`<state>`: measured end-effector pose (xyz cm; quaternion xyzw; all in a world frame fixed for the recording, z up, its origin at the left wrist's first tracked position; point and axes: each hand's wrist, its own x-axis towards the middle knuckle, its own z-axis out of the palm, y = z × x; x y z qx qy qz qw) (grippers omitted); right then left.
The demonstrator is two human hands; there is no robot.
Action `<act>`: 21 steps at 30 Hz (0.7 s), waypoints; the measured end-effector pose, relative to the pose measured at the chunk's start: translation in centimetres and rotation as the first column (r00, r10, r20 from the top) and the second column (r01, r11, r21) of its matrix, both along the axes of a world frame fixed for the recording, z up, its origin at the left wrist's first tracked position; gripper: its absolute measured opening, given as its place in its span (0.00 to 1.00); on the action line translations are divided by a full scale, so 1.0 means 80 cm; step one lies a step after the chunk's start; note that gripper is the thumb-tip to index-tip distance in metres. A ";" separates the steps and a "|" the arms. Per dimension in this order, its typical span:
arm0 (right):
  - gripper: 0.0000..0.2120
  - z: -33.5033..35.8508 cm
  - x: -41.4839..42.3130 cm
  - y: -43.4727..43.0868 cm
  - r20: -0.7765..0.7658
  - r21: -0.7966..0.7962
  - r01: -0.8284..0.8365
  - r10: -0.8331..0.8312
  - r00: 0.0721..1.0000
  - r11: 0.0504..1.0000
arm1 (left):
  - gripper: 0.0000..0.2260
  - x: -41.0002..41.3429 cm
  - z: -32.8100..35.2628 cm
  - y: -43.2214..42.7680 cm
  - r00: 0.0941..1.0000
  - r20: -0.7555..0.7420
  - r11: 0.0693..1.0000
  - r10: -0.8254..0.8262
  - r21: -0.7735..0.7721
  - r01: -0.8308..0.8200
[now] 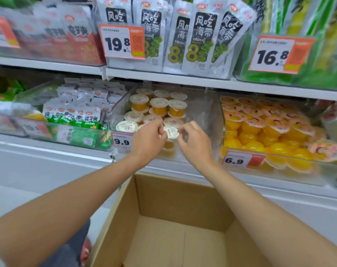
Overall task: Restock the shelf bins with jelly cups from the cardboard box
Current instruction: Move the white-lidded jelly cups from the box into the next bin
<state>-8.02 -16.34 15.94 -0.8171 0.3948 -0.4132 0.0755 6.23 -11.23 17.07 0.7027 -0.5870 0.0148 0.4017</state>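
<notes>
Jelly cup (170, 132): judged light, stiff-walled, with a puncture-prone film lid; hold by the rim. Left grip (148, 139) and right grip (194, 143) pinch it over the bin (212, 112).

White shelving (260, 87) is seen across the whole bkgd, w/ the upper level loaded w/ silver snack packets (198, 39) and orange-white price tags marked 19.8 (123, 42) and 16.8 (279, 54). Green-white sachets (73, 114) are stacked at lower left, above a plain white base panel (48, 162). Pale floor (13, 201) is glimpsed bottom left; everything is lit evenly and brightly.
</notes>
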 end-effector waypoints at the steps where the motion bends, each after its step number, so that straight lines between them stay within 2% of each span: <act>1: 0.03 -0.012 -0.003 0.016 -0.012 0.028 -0.015 0.015 1.000 0.999 | 0.07 -0.007 -0.013 0.016 1.000 -0.008 0.999 -0.018 0.028 0.019; 3: 0.04 -0.047 -0.009 0.046 -0.076 0.125 -0.044 0.054 0.996 0.991 | 0.08 -0.016 -0.051 0.046 0.999 -0.023 0.988 -0.023 0.150 0.026; 5: 0.06 -0.093 -0.018 0.071 -0.162 0.270 -0.055 0.101 0.982 0.961 | 0.06 -0.019 -0.097 0.074 1.000 -0.017 0.931 -0.013 0.365 0.018; 8: 0.08 -0.175 -0.039 0.104 -0.315 0.531 -0.006 0.204 0.927 0.847 | 0.04 -0.010 -0.172 0.109 0.998 0.035 0.733 -0.053 0.680 0.015; 11: 0.11 -0.266 -0.060 0.130 -0.427 0.752 0.148 0.305 0.851 0.642 | 0.06 0.008 -0.248 0.136 0.997 0.058 0.481 -0.060 0.876 -0.022; 14: 0.13 -0.342 -0.080 0.156 -0.455 0.867 0.274 0.437 0.776 0.416 | 0.12 0.014 -0.320 0.159 0.992 0.065 0.253 -0.110 0.967 -0.035; 16: 0.11 -0.377 -0.093 0.175 -0.434 0.895 0.308 0.474 0.766 0.322 | 0.15 0.009 -0.361 0.173 0.987 0.060 0.135 -0.149 0.990 -0.040; 19: 0.12 -0.420 -0.099 0.204 -0.415 0.910 0.351 0.459 0.785 0.220 | 0.19 0.009 -0.423 0.189 0.993 0.018 0.068 -0.117 0.998 -0.010; 21: 0.15 -0.439 -0.091 0.219 -0.356 0.934 0.327 0.445 0.822 0.143 | 0.23 0.013 -0.465 0.195 0.999 -0.005 0.075 -0.054 0.997 0.009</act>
